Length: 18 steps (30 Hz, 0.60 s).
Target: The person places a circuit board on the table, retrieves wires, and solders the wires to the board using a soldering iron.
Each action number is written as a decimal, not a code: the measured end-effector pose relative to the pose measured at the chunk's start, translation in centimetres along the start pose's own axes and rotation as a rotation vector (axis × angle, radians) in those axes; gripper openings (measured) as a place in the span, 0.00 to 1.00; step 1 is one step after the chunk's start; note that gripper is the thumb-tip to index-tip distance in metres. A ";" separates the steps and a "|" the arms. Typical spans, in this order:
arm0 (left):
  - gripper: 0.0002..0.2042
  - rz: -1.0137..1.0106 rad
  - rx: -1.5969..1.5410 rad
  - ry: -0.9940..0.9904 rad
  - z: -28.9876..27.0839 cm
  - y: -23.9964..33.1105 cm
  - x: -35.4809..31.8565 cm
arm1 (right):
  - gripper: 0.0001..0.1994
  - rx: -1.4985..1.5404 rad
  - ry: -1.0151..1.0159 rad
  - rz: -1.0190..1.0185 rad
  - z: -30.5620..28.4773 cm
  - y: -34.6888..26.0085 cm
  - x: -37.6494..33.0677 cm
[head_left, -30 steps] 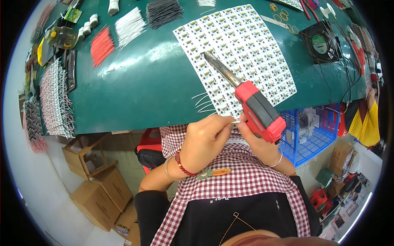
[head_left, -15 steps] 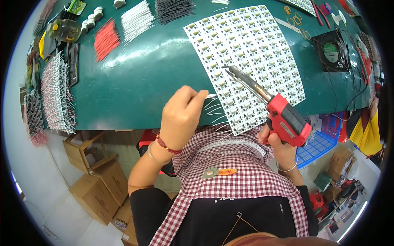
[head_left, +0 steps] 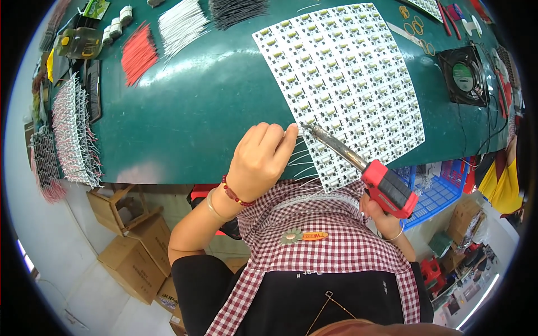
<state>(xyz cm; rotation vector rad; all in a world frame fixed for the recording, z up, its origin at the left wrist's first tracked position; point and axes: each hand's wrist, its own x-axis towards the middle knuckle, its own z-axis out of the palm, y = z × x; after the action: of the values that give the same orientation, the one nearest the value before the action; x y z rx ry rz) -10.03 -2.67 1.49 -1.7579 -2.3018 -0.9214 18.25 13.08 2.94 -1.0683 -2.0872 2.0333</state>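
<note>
My left hand (head_left: pixel 259 159) is closed in a pinch on several short white wires (head_left: pixel 303 133) at the left edge of a white circuit board panel (head_left: pixel 358 84). Rows of small components cover the panel. Below my fingers, several white wires (head_left: pixel 302 164) stick out from its left edge. My right hand (head_left: pixel 381 217) is wrapped round the grip of a red and black soldering gun (head_left: pixel 388 187), partly hidden behind the tool body. The gun's metal barrel lies over the panel, and its tip is right beside my left fingertips. Whether the tip touches the board is hard to see.
Bundles of red wires (head_left: pixel 139 55), white wires (head_left: pixel 182 27) and black wires (head_left: pixel 238 11) lie at the back left. A black fan (head_left: pixel 464 75) stands at the right, with rubber bands (head_left: pixel 417 25) nearby. A blue basket (head_left: pixel 434 201) sits below the table's right edge.
The soldering gun's tip has come down and toward my left fingers at the panel's left edge. My left hand has shifted slightly right, still pinching the wires.
</note>
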 end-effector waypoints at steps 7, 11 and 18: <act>0.18 0.008 0.003 0.011 0.1 0.1 0.1 | 0.10 -0.280 0.011 -0.195 0.0 0.5 0.3; 0.18 0.001 0.013 0.008 0.1 0.1 0.0 | 0.10 -0.267 0.042 -0.202 0.4 -0.8 0.5; 0.17 0.014 -0.011 0.019 0.0 0.1 0.1 | 0.12 -0.224 0.031 -0.096 -0.7 0.8 -0.7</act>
<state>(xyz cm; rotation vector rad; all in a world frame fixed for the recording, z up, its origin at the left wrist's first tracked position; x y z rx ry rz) -9.98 -2.54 1.57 -1.7603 -2.2741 -0.9459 19.44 13.33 2.63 -0.9970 -2.3443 1.7616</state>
